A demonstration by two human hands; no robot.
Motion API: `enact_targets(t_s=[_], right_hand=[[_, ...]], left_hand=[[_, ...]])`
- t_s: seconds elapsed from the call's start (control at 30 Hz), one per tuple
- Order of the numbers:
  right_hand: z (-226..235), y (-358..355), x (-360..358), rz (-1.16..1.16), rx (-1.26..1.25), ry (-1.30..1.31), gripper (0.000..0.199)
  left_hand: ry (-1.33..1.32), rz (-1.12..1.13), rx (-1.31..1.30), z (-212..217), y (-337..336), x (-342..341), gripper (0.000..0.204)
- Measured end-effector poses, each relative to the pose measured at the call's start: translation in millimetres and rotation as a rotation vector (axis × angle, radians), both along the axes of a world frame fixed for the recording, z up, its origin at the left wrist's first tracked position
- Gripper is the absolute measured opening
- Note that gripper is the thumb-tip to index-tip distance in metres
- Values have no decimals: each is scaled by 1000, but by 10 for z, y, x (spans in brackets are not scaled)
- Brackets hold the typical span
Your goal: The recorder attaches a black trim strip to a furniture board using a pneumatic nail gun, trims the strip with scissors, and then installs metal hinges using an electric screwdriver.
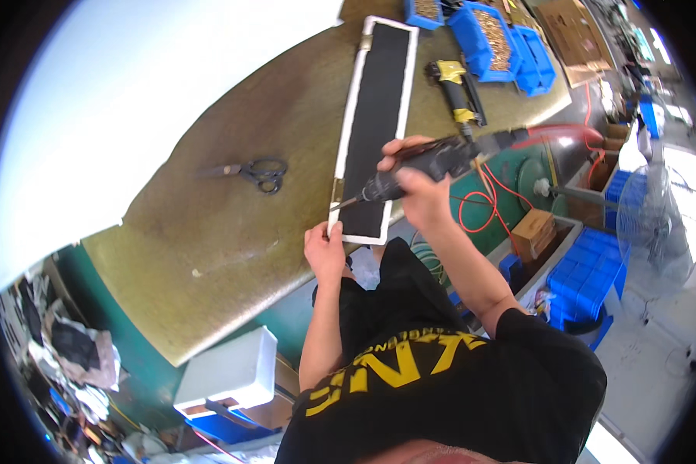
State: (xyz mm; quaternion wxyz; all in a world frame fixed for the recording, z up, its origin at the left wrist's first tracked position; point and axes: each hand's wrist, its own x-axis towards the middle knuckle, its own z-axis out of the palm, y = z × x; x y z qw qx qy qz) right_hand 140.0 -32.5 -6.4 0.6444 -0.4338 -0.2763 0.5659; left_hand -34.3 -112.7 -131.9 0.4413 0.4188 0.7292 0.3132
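Note:
A long panel with a black face [377, 108] and a white frame lies on the worktable, its near end at the table's front edge. At the near left corner of that frame, my left hand [325, 251] grips the rim with thumb and fingers. My right hand [424, 189] is wrapped around a black power screwdriver [445, 158]. Its bit points left and down at a brass-coloured hinge [338, 189] on the frame's left side; whether the tip touches is unclear. Another hinge [365, 40] sits near the far end.
Black-handled scissors [267, 175] lie to the left on the table [170, 278]. A yellow-black nail gun [456, 89] and blue bins [475, 54] of small brass-coloured pieces stand at the back right. Red hoses [475, 201] hang beyond the table edge, near a fan [649, 224]. A large white sheet [116, 100] covers the left.

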Motion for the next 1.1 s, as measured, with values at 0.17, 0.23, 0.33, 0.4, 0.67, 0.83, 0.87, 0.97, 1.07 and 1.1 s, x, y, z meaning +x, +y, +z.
enact_targets(t_s=[0.17, 0.23, 0.33, 0.4, 0.67, 0.83, 0.87, 0.97, 1.07, 1.1], right_hand=[[-53, -93, 1052, -216, -5, 533, 42], [-97, -199, 1556, -298, -56, 503, 39], [-272, -211, 2364, -418, -187, 491, 29], [-515, -121, 2969, -514, -262, 419, 25], [-1041, 525, 5259, -676, -563, -220, 32], [-1310, 977, 6350, -866, -606, -494, 31], [-1366, 1015, 6612, -865, -679, -591, 31], [-1459, 1421, 6875, -832, -839, -799, 52], [-1740, 1539, 7670, -877, -886, -890, 55], [-1684, 1274, 8276, -890, -835, -993, 61]], left_hand=[[287, -215, -27, 224, 103, 11, 45], [335, -209, 60, 222, 206, 118, 51], [411, -239, -5, 310, 418, 327, 53], [472, -262, 16, 228, 481, 399, 51], [273, -184, -148, 50, 528, 172, 41], [301, -157, -51, -1, 474, 110, 37], [301, -153, -40, 2, 505, 144, 36], [290, -85, -43, 127, 392, 129, 32], [259, -59, -110, -28, 329, -51, 29], [175, -119, -58, -234, 510, 78, 28]])
